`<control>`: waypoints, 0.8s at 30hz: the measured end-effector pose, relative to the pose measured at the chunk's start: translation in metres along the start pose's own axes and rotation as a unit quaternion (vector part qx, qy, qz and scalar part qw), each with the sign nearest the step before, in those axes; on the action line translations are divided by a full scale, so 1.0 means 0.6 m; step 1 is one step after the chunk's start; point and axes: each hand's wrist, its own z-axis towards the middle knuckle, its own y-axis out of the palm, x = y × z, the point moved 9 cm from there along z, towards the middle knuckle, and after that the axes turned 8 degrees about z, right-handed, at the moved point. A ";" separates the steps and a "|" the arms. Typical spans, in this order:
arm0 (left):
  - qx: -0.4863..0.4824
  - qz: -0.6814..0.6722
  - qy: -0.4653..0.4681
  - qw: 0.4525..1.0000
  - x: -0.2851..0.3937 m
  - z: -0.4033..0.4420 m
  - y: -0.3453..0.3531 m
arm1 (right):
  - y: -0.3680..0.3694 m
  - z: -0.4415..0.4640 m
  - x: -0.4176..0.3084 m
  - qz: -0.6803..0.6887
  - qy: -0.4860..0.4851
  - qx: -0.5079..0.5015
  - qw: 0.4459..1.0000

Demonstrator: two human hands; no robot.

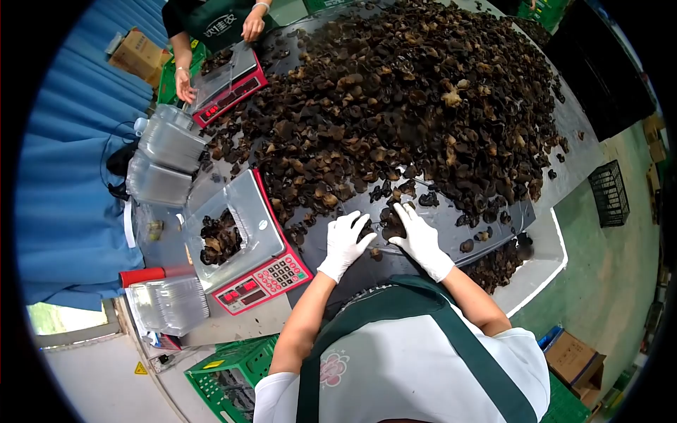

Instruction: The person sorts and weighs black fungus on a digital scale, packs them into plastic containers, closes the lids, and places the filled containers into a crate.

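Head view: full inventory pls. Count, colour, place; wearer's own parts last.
Dark frilly pieces: too many to count, brown-black, mostly heaped on table
Table: one, grey, centre
Near scale: one, red-edged, left of wearer
Far scale: one, red-edged, by co-worker
Clear trays: uncountable stacks, transparent, table's left side
Co-worker: one, green apron, top left
Curtain: one visible stretch, blue, left
Green crates: several, green, around table
Black crate: one, black, right floor
White bin: one, white, lower right of table
Cardboard boxes: several, brown, edges
Left hand: one, white-gloved, table front
Right hand: one, white-gloved, at pieces
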 end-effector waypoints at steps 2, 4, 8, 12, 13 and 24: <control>0.002 -0.016 -0.007 1.000 -0.012 0.001 0.013 | 0.017 0.014 -0.009 -0.040 -0.009 -0.051 0.998; 0.025 -0.051 -0.021 0.998 -0.015 0.006 0.003 | 0.033 0.026 -0.012 -0.075 -0.021 -0.070 0.995; 0.022 -0.072 -0.045 0.996 -0.020 -0.001 -0.002 | 0.026 0.050 -0.036 -0.086 0.024 -0.091 0.992; 0.094 0.046 -0.044 0.994 -0.007 -0.010 -0.029 | 0.036 0.055 -0.063 -0.144 -0.009 -0.038 0.989; 0.095 0.047 -0.046 0.993 -0.010 -0.015 -0.023 | 0.055 0.059 -0.054 -0.144 -0.011 -0.039 0.989; 0.128 -0.513 -0.403 0.747 -0.110 -0.058 0.019 | -0.041 0.092 -0.043 0.194 0.000 0.037 0.980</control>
